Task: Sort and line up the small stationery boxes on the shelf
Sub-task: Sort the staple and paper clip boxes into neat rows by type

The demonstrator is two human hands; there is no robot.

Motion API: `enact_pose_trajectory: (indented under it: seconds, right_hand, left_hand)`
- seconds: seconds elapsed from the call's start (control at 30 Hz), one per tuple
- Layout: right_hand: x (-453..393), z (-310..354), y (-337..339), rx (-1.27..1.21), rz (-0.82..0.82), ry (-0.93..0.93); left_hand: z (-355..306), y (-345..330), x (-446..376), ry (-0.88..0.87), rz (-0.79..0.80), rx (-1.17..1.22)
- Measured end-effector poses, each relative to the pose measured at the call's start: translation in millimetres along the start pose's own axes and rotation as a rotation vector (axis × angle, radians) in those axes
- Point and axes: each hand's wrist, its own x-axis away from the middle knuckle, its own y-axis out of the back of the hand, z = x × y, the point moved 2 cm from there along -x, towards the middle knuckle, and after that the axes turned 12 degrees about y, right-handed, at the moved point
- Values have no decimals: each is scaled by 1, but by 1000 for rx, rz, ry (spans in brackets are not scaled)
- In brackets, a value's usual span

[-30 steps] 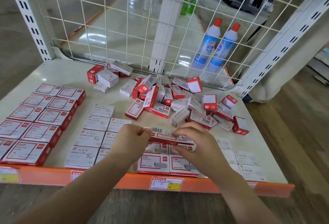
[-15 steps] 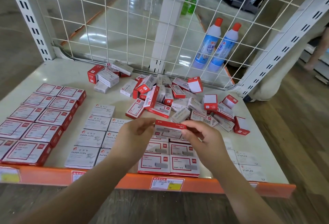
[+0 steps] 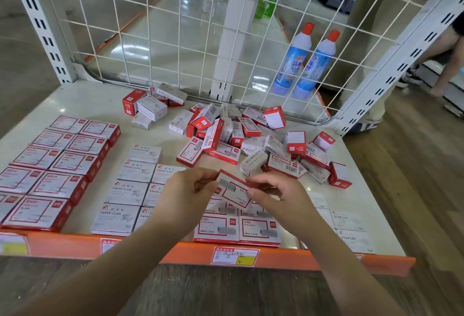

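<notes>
Both hands are holding one red and white box [image 3: 234,191] above the front middle of the shelf [image 3: 82,101]. The left hand [image 3: 187,191] is gripping the box at its left end, with the fingers curled and the thumb near the top edge. The right hand [image 3: 276,194] is pinching the right end of the same box, the fingers bent over it. The box is tilting, its left end higher than its right end, and it is not touching the shelf.

Just under the hands, a short row of the same red staple boxes [image 3: 237,230] is lying flat at the front edge. To the left of it, grey paper clip boxes [image 3: 125,190] are lying in two neat columns, and further left the larger red boxes [image 3: 52,162] are also standing in rows. To the right, pale staples boxes [image 3: 351,230] are lying near the front corner. Behind the hands, a loose pile of mixed boxes [image 3: 251,137] is lying in disorder, some flat and some on their sides. A smaller heap [image 3: 150,107] is sitting nearer to the wire grid [image 3: 155,27]. Behind the grid, two blue bottles [image 3: 305,62] with red caps are standing side by side.
</notes>
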Motion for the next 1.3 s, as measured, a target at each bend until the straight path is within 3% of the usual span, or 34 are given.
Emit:
enact_pose_trajectory:
  seconds: [0.27, 0.5, 0.67, 1.0, 1.17, 1.3]
  right_hand:
    - [-12, 11, 1, 51, 83, 31]
    - [-12, 11, 5, -230, -169, -51]
    - [-12, 14, 0, -283, -221, -54]
    - [-14, 17, 2, -228, -190, 10]
    - [-19, 20, 10, -165, -119, 16]
    - [-13, 15, 9, -167, 19, -15]
  left_hand:
    - [-1, -2, -1, -37, -26, -39]
    - [1, -9, 0, 68, 46, -10]
    - [-1, -15, 1, 72, 109, 21]
    - [2, -12, 2, 73, 107, -24]
    - [4, -8, 1, 71, 100, -69]
    - [3, -2, -3, 109, 46, 62]
